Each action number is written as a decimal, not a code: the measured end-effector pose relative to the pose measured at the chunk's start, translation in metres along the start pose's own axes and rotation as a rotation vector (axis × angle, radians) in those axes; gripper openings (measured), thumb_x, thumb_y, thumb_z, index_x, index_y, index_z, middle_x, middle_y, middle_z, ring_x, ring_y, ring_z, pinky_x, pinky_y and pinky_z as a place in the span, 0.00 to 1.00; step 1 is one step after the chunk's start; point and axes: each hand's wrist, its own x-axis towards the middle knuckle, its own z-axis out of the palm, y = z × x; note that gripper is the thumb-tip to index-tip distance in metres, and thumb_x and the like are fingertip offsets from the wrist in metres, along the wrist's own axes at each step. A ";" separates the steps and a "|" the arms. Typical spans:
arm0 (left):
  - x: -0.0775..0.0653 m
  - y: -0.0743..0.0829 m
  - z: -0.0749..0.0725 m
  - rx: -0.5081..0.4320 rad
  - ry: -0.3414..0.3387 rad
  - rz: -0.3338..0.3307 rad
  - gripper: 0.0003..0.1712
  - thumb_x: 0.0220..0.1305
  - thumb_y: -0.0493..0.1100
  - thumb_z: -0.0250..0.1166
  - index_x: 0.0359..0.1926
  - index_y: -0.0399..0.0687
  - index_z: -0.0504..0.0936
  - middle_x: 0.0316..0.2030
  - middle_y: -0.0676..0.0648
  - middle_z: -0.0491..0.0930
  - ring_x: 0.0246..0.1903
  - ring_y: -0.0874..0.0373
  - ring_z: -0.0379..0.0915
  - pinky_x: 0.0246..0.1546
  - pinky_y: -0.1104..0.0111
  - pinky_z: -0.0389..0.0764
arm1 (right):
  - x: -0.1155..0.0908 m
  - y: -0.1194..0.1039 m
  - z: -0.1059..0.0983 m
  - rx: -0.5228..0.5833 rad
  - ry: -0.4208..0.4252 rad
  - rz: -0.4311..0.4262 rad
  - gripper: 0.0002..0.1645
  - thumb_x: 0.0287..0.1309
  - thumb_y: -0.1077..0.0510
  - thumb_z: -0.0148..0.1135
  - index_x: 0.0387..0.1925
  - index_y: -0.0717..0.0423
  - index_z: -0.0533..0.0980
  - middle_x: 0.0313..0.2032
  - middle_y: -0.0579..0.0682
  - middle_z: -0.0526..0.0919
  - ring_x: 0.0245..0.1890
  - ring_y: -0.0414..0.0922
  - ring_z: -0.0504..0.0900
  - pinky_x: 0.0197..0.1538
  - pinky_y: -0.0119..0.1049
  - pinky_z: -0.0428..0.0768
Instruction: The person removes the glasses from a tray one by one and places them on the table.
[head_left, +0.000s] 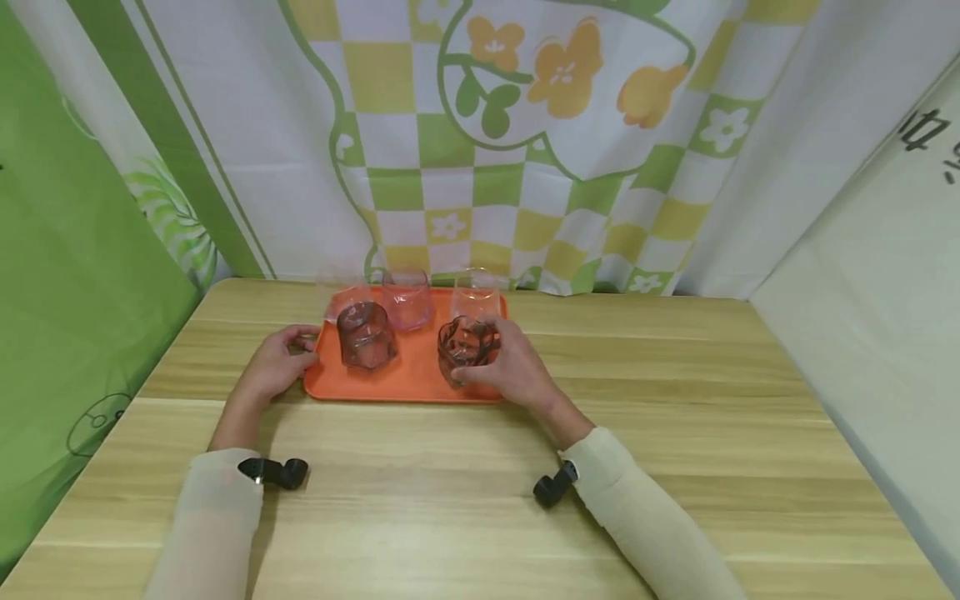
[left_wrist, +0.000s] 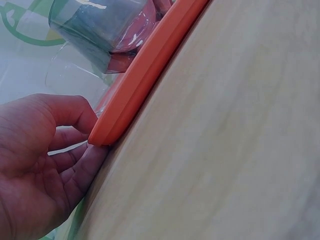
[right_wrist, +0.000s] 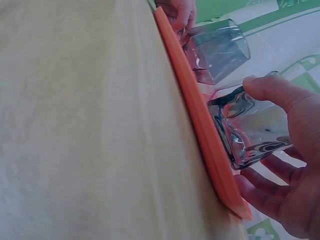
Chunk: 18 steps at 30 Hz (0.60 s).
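An orange tray (head_left: pixel 412 380) lies on the table with several drinking glasses on it. My left hand (head_left: pixel 279 363) grips the tray's left edge; in the left wrist view, its fingers (left_wrist: pixel 80 116) are bent at the tray's corner. My right hand (head_left: pixel 513 365) holds a dark-tinted glass (head_left: pixel 462 348) at the tray's right front, thumb on one side and fingers on the other. In the right wrist view, this glass (right_wrist: pixel 260 125) has a thick, wavy base close to the tray. Another dark glass (head_left: pixel 366 337) stands at the left front of the tray.
Behind the dark glasses stand a pinkish glass (head_left: pixel 407 302), a clear glass (head_left: pixel 476 293) at back right and a pale clear glass (head_left: pixel 347 300) at back left. The wooden table (head_left: pixel 420 500) ends at a patterned curtain (head_left: pixel 465 192).
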 end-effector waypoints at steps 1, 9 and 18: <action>0.000 0.000 0.000 0.002 -0.001 -0.001 0.31 0.66 0.31 0.61 0.69 0.28 0.69 0.47 0.35 0.72 0.35 0.55 0.73 0.31 0.70 0.80 | 0.000 -0.001 -0.002 -0.001 0.005 0.000 0.42 0.42 0.55 0.87 0.58 0.56 0.73 0.52 0.54 0.77 0.45 0.48 0.81 0.45 0.41 0.83; -0.002 0.005 0.000 0.013 -0.001 -0.008 0.31 0.66 0.31 0.60 0.70 0.28 0.68 0.48 0.34 0.72 0.36 0.55 0.73 0.32 0.70 0.80 | -0.004 -0.003 -0.018 -0.025 0.041 0.024 0.43 0.46 0.51 0.85 0.60 0.55 0.70 0.53 0.53 0.75 0.47 0.49 0.78 0.45 0.44 0.82; -0.003 0.005 0.000 -0.010 -0.001 -0.005 0.30 0.66 0.30 0.60 0.69 0.28 0.68 0.47 0.35 0.72 0.35 0.58 0.73 0.31 0.71 0.80 | -0.012 0.006 -0.044 -0.022 0.109 0.085 0.46 0.43 0.52 0.86 0.60 0.58 0.69 0.54 0.56 0.75 0.48 0.51 0.78 0.48 0.46 0.79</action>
